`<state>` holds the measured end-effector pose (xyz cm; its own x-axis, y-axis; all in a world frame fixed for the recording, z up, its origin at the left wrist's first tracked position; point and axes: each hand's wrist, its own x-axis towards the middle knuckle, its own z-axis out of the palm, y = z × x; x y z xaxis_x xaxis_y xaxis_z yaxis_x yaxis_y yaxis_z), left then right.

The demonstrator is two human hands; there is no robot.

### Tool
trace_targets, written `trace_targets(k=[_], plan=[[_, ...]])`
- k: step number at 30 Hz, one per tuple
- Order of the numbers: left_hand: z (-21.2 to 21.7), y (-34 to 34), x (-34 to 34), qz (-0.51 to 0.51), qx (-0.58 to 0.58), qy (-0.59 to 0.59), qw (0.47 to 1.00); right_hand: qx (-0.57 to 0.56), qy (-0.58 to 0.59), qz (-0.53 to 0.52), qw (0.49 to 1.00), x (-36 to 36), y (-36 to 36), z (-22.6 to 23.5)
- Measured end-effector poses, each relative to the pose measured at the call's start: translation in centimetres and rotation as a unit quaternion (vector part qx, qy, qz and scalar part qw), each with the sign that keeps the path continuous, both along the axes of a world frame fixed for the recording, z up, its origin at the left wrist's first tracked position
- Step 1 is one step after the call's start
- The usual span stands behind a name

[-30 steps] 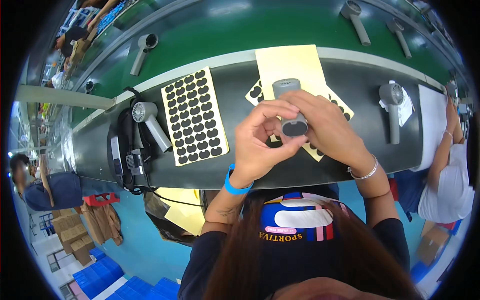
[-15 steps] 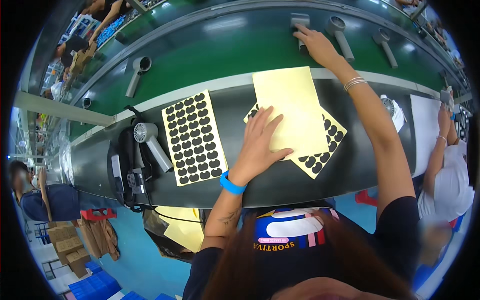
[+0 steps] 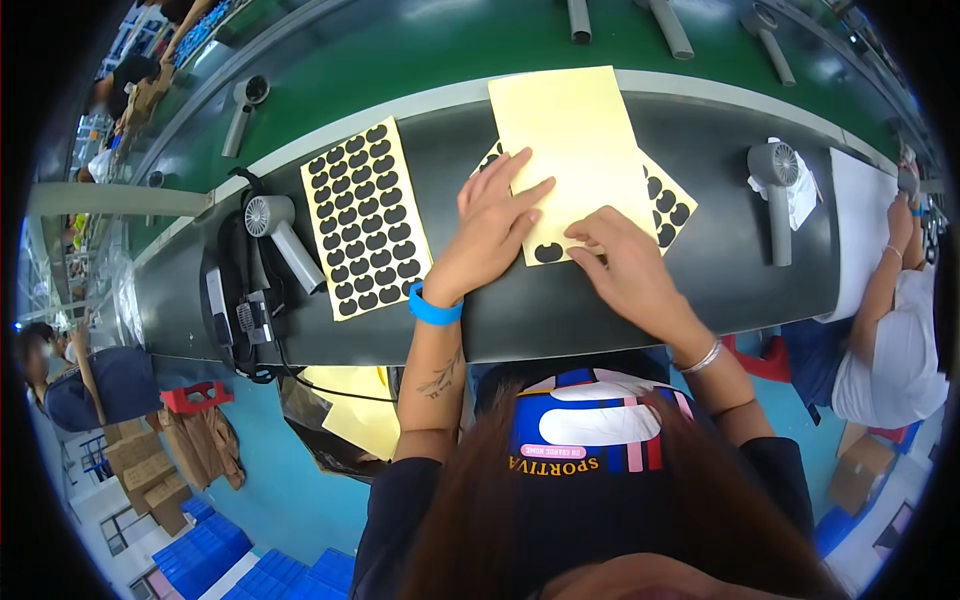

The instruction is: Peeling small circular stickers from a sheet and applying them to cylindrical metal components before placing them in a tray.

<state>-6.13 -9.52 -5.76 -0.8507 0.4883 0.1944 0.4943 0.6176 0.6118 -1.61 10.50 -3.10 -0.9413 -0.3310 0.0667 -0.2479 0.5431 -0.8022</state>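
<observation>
Flat on a plain yellow sheet [image 3: 560, 125] lies my left hand [image 3: 492, 222], fingers spread. My right hand [image 3: 625, 262] is at the sheet's lower edge, thumb and fingers curled close together beside a black sticker [image 3: 548, 253]. What they pinch, if anything, is hidden. Beneath the plain sheet lies a yellow sticker sheet [image 3: 685, 186], turned at an angle and partly covered. Left of my left hand rests another sticker sheet [image 3: 370, 222] with rows of black rounded stickers. Further left a grey handheld fan [image 3: 290, 240] lies on the dark table.
Several grey fans, one a handheld fan [image 3: 243, 112], lie on the green belt [image 3: 400, 60] beyond the table's pale rail. Another grey fan [image 3: 778, 195] rests on white wrapping at right. A black bag [image 3: 228, 310] sits at the left. At right, a co-worker's arm [image 3: 885, 260] reaches in.
My right hand has left the grey fan on the far belt and come back to the sheet's lower edge. My left hand stays on the sheet. The right-hand table fan is now uncovered.
</observation>
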Motion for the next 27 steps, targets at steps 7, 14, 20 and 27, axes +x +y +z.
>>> trace_targets(k=[7,14,20,27], plan=[[0.3,0.6,0.2,0.039,0.002,0.008,0.999,0.042,0.128,-0.011,0.991,1.4,-1.7,-1.6],[0.8,2.2,0.0,0.061,-0.051,0.105,0.991,0.046,0.121,-0.06,0.99,1.3,-2.0,-2.3],[0.8,2.5,-1.2,0.045,-0.037,0.145,0.988,-0.082,-0.061,0.023,0.994,0.9,0.1,-0.2],[3.9,1.6,-1.3,0.066,0.125,0.228,0.963,-0.282,0.087,-0.107,0.95,-5.2,6.3,3.0]])
